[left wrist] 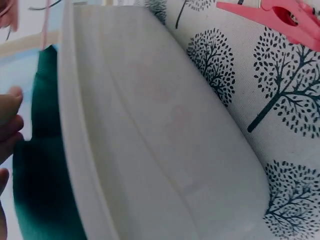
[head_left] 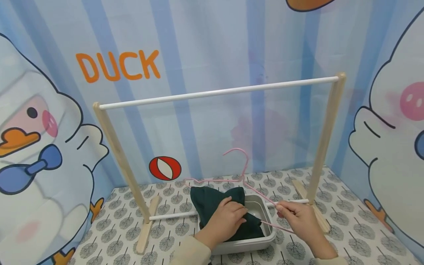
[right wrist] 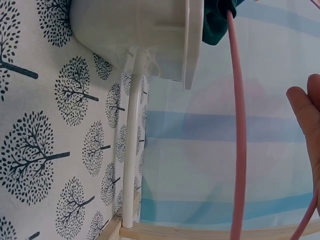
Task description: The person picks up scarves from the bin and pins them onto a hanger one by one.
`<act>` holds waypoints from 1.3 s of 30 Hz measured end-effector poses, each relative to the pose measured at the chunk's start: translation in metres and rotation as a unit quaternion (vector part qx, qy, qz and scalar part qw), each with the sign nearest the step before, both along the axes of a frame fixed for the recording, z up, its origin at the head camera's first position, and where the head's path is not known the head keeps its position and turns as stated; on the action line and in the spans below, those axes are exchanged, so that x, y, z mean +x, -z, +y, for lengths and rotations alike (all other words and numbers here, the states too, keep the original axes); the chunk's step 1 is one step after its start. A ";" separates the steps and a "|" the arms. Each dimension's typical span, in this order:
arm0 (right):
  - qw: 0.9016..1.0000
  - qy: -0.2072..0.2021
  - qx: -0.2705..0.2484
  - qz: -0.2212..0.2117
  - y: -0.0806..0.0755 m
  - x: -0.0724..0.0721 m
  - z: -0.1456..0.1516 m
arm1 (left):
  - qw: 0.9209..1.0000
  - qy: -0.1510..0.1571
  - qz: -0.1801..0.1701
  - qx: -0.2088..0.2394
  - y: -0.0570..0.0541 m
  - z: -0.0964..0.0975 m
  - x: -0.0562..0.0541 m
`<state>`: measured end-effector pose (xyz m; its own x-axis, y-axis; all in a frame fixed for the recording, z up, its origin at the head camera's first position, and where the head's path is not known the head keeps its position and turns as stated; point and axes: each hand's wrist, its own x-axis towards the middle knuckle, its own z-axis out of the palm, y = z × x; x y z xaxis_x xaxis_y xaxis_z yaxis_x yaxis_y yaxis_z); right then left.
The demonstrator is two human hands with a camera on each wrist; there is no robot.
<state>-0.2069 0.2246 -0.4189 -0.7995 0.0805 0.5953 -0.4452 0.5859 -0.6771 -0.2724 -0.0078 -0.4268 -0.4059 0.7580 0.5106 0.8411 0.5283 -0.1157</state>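
Observation:
A pink clothes hanger [head_left: 260, 192] tilts over a pale plastic basin [head_left: 243, 246], its hook pointing up. My right hand [head_left: 299, 221] pinches the hanger's sloping arm near its right end. Dark green cloth [head_left: 207, 202] hangs bunched in front of the hanger, partly inside the basin. The hanger's lower bar comes out of the cloth's right edge and runs toward my right hand. My left hand [head_left: 226, 221] grips the cloth from above with bent fingers; its thumb is hidden. In the right wrist view, the bar [right wrist: 237, 125] passes beside the right fingers [right wrist: 305, 110].
Behind the basin stands a rack with wooden posts [head_left: 120, 158] and a white top rod [head_left: 218, 94]. Its low white rod [head_left: 172, 216] runs behind the basin. A pink clip [left wrist: 285, 17] lies on the tree-print tablecloth [head_left: 112, 228]. A duck-print curtain [head_left: 212, 44] backs the table.

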 end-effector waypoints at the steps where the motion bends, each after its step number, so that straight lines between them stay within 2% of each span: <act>1: 1.000 -0.003 -0.002 0.001 0.000 0.000 0.000 | 1.000 -0.003 0.000 -0.021 0.001 0.003 0.000; 4: 1.000 -0.014 -0.006 0.006 0.000 0.001 -0.001 | 0.998 -0.019 0.005 -0.066 0.003 0.008 -0.002; 6: 1.000 -0.021 -0.004 0.011 0.000 0.001 -0.001 | 0.996 -0.031 0.013 -0.079 0.005 0.010 -0.003; 9: 1.000 -0.026 -0.004 0.013 0.000 0.000 -0.001 | 0.995 -0.042 0.031 -0.081 0.007 0.011 -0.005; 12: 1.000 -0.026 -0.002 0.012 0.000 0.000 -0.002 | 0.996 -0.039 0.038 -0.069 0.008 0.010 -0.008; 17: 0.999 -0.016 0.024 0.024 -0.003 0.000 -0.005 | 1.000 -0.004 -0.014 0.006 0.005 0.007 -0.011; 19: 0.999 -0.012 0.034 0.025 -0.003 0.000 -0.006 | 0.998 0.000 -0.043 0.056 0.001 0.007 -0.011; 21: 0.999 -0.010 0.040 0.021 -0.003 0.000 -0.007 | 0.990 -0.013 -0.079 0.114 -0.003 0.008 -0.012; 23: 0.999 -0.011 0.038 0.012 -0.002 -0.001 -0.008 | 0.973 -0.035 -0.124 0.190 -0.007 0.010 -0.014; 24: 0.999 -0.011 0.036 0.009 -0.002 -0.001 -0.008 | 0.960 -0.050 -0.149 0.233 -0.010 0.011 -0.015; 25: 0.999 -0.015 0.033 0.006 -0.002 -0.002 -0.009 | 0.943 -0.063 -0.174 0.276 -0.012 0.012 -0.015; 27: 0.999 -0.024 0.030 0.010 -0.001 -0.002 -0.011 | 0.904 -0.088 -0.218 0.357 -0.016 0.015 -0.017; 28: 0.999 -0.029 0.029 0.014 -0.001 -0.002 -0.012 | 0.884 -0.100 -0.237 0.391 -0.018 0.017 -0.018; 29: 0.999 -0.033 0.028 0.018 -0.001 -0.003 -0.013 | 0.866 -0.113 -0.252 0.416 -0.020 0.020 -0.019; 30: 0.999 -0.038 0.030 0.023 -0.002 -0.003 -0.014 | 0.853 -0.122 -0.265 0.433 -0.022 0.022 -0.020; 31: 0.998 -0.041 0.035 0.028 -0.002 -0.003 -0.015 | 0.844 -0.130 -0.277 0.441 -0.023 0.024 -0.021; 32: 0.998 -0.042 0.040 0.032 -0.003 -0.004 -0.016 | 0.846 -0.138 -0.280 0.432 -0.023 0.026 -0.022; 33: 0.998 -0.042 0.041 0.033 -0.004 -0.003 -0.017 | 0.856 -0.144 -0.282 0.409 -0.023 0.027 -0.023; 35: 0.998 -0.040 0.039 0.030 -0.006 -0.003 -0.019 | 0.883 -0.155 -0.292 0.332 -0.023 0.030 -0.023; 37: 0.998 -0.037 0.037 0.023 -0.009 -0.002 -0.020 | 0.912 -0.159 -0.297 0.235 -0.021 0.031 -0.021; 38: 0.999 -0.035 0.037 0.020 -0.010 -0.002 -0.020 | 0.926 -0.151 -0.290 0.186 -0.020 0.030 -0.020; 39: 0.999 -0.033 0.035 0.016 -0.010 -0.002 -0.020 | 0.936 -0.142 -0.287 0.147 -0.018 0.029 -0.018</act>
<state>-0.2085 0.2048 -0.4086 -0.7823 -0.0149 0.6228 -0.5054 0.5997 -0.6204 -0.2901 0.0217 -0.4085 -0.8413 0.4390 0.3156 0.5406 0.6780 0.4980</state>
